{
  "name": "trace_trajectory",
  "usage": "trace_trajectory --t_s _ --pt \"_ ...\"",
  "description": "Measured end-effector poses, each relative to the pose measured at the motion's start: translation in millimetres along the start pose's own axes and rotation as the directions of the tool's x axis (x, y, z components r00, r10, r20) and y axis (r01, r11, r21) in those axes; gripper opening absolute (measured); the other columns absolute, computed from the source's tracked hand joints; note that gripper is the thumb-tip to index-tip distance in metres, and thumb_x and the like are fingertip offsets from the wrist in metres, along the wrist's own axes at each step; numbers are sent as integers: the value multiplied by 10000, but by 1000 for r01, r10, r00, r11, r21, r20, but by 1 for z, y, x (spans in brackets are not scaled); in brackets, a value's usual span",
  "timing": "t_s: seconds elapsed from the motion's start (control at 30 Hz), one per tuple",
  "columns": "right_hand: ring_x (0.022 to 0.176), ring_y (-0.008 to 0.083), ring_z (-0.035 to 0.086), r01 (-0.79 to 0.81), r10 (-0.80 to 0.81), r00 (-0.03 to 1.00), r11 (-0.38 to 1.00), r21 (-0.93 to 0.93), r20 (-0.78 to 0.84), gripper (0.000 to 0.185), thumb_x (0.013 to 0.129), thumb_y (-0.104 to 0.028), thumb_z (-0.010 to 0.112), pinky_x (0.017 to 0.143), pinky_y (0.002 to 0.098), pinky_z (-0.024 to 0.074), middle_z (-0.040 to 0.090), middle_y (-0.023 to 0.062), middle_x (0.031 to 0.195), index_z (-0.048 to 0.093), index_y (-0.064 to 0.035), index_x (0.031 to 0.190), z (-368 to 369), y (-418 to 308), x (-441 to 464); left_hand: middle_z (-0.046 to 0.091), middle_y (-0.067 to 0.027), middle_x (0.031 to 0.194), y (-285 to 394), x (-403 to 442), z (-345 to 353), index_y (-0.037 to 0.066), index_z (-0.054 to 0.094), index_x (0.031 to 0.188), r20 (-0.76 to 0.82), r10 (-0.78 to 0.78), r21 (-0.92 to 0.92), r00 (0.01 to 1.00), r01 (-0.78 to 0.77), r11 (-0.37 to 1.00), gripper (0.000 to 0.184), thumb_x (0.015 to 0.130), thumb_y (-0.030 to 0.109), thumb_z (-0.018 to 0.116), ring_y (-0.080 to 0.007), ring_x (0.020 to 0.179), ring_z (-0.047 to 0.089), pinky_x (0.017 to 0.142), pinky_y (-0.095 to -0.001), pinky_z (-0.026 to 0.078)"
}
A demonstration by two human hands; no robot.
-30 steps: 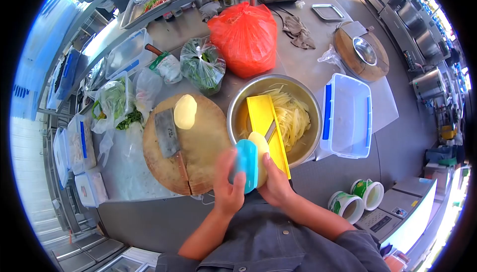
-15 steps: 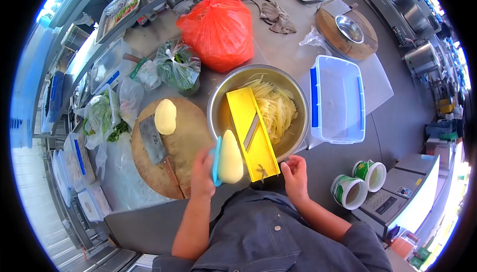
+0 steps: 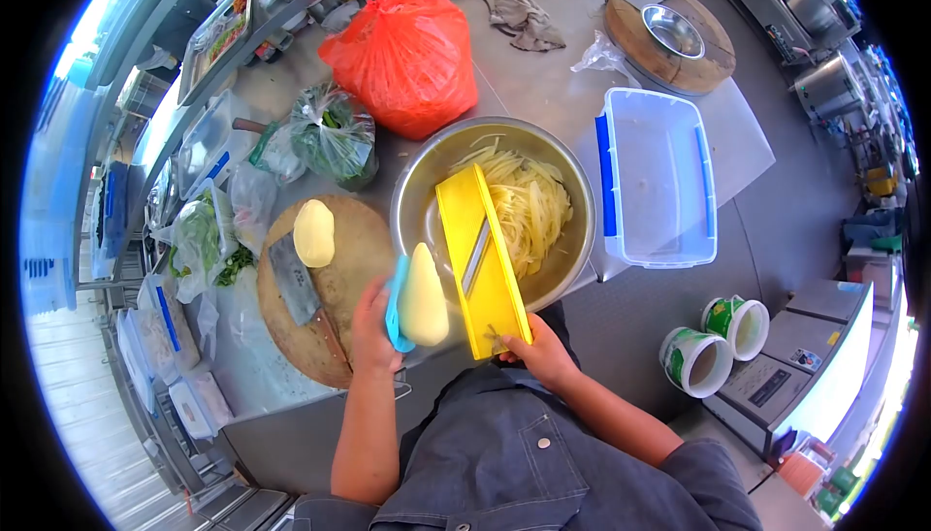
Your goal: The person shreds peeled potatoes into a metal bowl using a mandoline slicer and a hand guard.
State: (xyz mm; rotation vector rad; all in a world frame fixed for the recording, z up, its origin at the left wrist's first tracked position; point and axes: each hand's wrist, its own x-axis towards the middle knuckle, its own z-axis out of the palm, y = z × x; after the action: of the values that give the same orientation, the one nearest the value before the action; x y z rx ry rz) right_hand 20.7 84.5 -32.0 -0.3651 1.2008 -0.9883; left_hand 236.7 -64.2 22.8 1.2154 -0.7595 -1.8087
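My left hand (image 3: 373,329) grips a light-blue holder (image 3: 397,306) with a peeled potato (image 3: 424,300) against its right side. The lower end of a yellow slicer (image 3: 495,284) is in my right hand (image 3: 539,349), and its upper part rests in a steel bowl (image 3: 578,269). Pale sliced strips (image 3: 526,203) fill the bowl's right side. Left of the bowl, a cleaver (image 3: 295,279) and another peeled potato (image 3: 314,233) lie on a round wooden board (image 3: 364,224).
A red bag (image 3: 402,61) and bagged greens (image 3: 335,135) stand behind the bowl. A clear container (image 3: 659,180) is at its right. Farther back, a small metal bowl (image 3: 673,31) sits on another board (image 3: 716,64). Two buckets (image 3: 696,363) stand at lower right.
The potato and blue holder have moved left, away from the slicer. My right hand let go of the potato and has taken the slicer's lower end. The view has shifted.
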Motion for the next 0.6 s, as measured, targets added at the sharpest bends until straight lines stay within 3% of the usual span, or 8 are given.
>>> trace_trajectory --t_s 0.1,0.17,0.23,0.37,0.43,0.5,0.57,0.6 --pt "824 139 649 54 -52 997 998 -41 58 269 1001 -135 587 760 282 537 636 76 1009 502 -5 1221 -1 4 -3 662 -148 1187 9 -5 1 -47 505 1331 7 47 7 999 -47 999 420 1015 229 481 -235 1060 674 918 -356 563" --pt "830 137 646 76 -73 993 996 -37 95 281 1008 -142 577 768 285 538 631 75 1018 495 -2 1237 -1 9 -2 669 -150 1147 18 -12 0 -47 535 1309 9 59 -144 998 -57 988 402 992 200 521 -228 1011 678 865 -359 568" --pt "837 136 640 163 -150 969 985 -53 196 303 1019 -154 561 769 285 538 624 74 1035 487 2 1268 1 8 2 670 -152 1150 25 -17 -3 -53 539 1299 -2 84 -142 997 -83 986 415 986 219 525 -230 1013 680 875 -356 566" --pt "833 135 638 94 -86 969 995 -23 232 318 1026 -167 550 769 283 536 625 72 1029 483 3 1286 14 14 16 671 -135 1153 29 -22 -11 -48 553 1292 -19 140 -109 990 -141 984 398 983 202 543 -210 1011 677 882 -338 559" --pt "816 132 638 51 -48 977 999 -11 207 311 1027 -175 549 758 280 533 623 69 1022 489 6 1272 16 30 24 665 -126 1186 27 -20 -10 -36 524 1323 -93 163 102 982 -154 983 448 989 260 560 -202 1063 669 923 -339 551" --pt "803 132 639 15 -5 980 999 -49 198 292 1027 -178 551 752 283 534 622 70 1018 497 4 1249 14 41 31 667 -98 1119 17 -19 -6 -21 564 1290 -160 180 160 971 -154 975 363 988 180 560 -167 966 656 864 -306 536" --pt "791 132 639 -22 37 982 996 -81 184 274 1027 -180 553 747 286 535 621 71 1015 504 3 1225 15 50 36 661 -73 1071 3 -17 -9 2 603 1254 -78 286 586 955 -189 788 297 987 118 546 -139 887 613 817 -272 502" --pt "783 135 643 -7 18 985 998 -66 170 258 1028 -184 552 737 288 538 623 73 1005 504 3 1200 17 52 38 642 -98 1092 -1 -16 -4 23 623 1230 -55 334 756 941 -180 630 329 948 192 626 -203 912 602 820 -339 495"
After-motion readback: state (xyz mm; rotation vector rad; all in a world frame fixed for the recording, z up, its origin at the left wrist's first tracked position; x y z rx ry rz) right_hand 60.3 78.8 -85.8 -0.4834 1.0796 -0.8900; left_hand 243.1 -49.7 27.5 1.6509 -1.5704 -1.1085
